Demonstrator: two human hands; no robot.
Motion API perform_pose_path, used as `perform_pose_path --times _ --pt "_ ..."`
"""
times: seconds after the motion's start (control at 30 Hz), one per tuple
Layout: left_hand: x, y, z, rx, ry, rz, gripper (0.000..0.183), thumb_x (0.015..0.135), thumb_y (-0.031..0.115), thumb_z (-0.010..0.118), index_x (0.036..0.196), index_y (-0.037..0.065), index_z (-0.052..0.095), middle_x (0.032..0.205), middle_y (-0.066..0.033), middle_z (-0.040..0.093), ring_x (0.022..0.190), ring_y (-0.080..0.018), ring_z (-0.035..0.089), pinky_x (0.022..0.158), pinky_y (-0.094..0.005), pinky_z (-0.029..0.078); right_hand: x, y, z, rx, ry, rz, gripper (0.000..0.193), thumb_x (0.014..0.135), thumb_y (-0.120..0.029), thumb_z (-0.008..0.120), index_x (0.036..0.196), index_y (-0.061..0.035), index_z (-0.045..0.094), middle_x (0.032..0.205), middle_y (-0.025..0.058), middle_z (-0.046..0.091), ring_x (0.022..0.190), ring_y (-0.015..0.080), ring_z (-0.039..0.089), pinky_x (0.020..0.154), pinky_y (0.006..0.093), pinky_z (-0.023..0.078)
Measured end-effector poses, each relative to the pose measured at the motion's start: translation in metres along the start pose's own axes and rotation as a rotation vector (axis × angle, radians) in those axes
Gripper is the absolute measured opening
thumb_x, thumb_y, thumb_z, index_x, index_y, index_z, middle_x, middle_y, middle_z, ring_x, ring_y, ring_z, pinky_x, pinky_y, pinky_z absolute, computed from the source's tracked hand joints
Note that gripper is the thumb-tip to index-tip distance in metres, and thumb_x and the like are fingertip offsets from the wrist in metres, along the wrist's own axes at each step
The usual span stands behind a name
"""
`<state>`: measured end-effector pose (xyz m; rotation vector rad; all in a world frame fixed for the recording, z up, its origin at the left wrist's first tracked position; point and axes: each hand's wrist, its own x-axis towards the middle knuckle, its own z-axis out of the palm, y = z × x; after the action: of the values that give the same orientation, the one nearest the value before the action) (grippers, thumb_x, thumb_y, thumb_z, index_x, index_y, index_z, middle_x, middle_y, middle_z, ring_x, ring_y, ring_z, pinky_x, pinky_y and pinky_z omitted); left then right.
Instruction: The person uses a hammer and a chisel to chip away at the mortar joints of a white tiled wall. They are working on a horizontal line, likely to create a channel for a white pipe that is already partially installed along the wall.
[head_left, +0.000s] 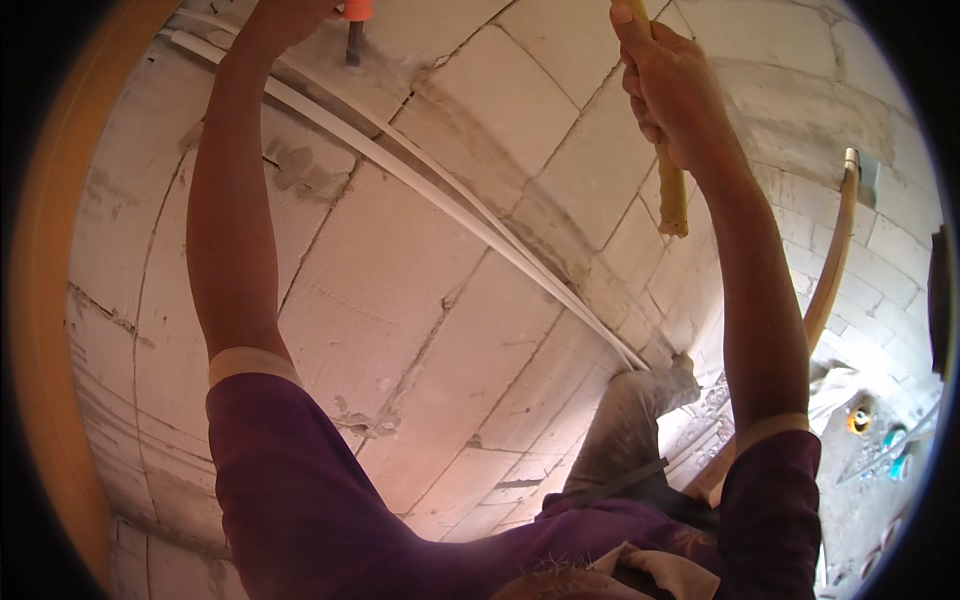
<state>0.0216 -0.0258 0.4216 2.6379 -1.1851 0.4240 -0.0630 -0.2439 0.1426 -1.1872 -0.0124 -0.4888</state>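
Two bare arms reach up in front of us toward a wall of pale grey aerated concrete blocks. Our left hand sits at the very top edge of the view, mostly cut off, right beside a dark steel chisel with an orange plastic collar whose tip touches the blockwork near a chipped, rough patch. We cannot tell how that hand's grip stands, since the fingers lie out of view. Our right hand is raised to the right of it, its grip clamped around a yellowish wooden handle, which hangs down below the fist and runs up out of view above it. Several white plastic conduit pipes run side by side diagonally across the wall, from the upper left down to the lower right, passing between our arms. A curved yellow pipe stands near the wall on the right. Purple sleeves cover our upper arms.
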Motion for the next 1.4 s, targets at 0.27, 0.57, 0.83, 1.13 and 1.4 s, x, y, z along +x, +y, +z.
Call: perform_pose_path --times 0.27,0.57,0.83,1.13,1.4 --pt "-0.006 0.01 0.001 0.16 0.03 0.023 0.023 0.09 -0.004 0.059 0.113 -0.001 0.065 0.091 -0.0043 0.068 0.079 -0.0142 0.066 0.074 -0.0313 0.055 0.004 -0.011 0.017 -0.019 -0.001 -0.039 0.049 0.104 -0.051 0.054 0.079 -0.009 0.056 0.058 -0.0024 0.046 0.042 0.0095 0.043 0.039 0.0299 0.035" --pt "0.003 0.007 0.011 0.015 -0.101 0.01 0.022 0.091 0.0 0.062 0.113 -0.002 0.065 0.091 -0.0049 0.069 0.079 -0.0132 0.066 0.072 -0.0314 0.055 0.051 -0.031 0.068 -0.059 0.16 -0.477 0.052 0.105 -0.05 0.052 0.085 -0.0021 0.06 0.062 0.0059 0.056 0.044 0.0193 0.049 0.043 0.0401 0.041" --pt "0.003 -0.003 0.007 0.15 -0.07 0.003 0.02 0.091 0.0 0.061 0.11 -0.003 0.066 0.089 -0.0032 0.07 0.079 -0.0115 0.066 0.072 -0.0299 0.055 0.042 -0.049 0.067 0.065 0.021 -0.276 0.051 0.105 -0.05 0.05 0.09 -0.0027 0.06 0.056 0.0026 0.049 0.04 0.0164 0.046 0.038 0.036 0.036" --pt "0.023 0.017 0.015 0.263 -0.172 -0.074 0.022 0.086 0.002 0.061 0.106 -0.002 0.068 0.08 -0.0062 0.07 0.069 -0.015 0.067 0.066 -0.0314 0.055 0.057 -0.036 0.069 -0.058 -0.156 -0.2 0.049 0.104 -0.05 0.052 0.091 -0.0038 0.06 0.054 0.0 0.046 0.038 0.0152 0.042 0.037 0.036 0.035" --pt "0.046 0.024 0.015 0.342 -0.255 -0.263 0.019 0.083 0.005 0.066 0.102 0.0 0.07 0.077 -0.0056 0.07 0.067 -0.0158 0.067 0.065 -0.0312 0.054 0.029 -0.034 0.002 -0.007 -0.009 -0.141 0.046 0.104 -0.05 0.054 0.085 -0.0078 0.056 0.059 -0.0003 0.046 0.042 0.0125 0.043 0.037 0.0328 0.034"
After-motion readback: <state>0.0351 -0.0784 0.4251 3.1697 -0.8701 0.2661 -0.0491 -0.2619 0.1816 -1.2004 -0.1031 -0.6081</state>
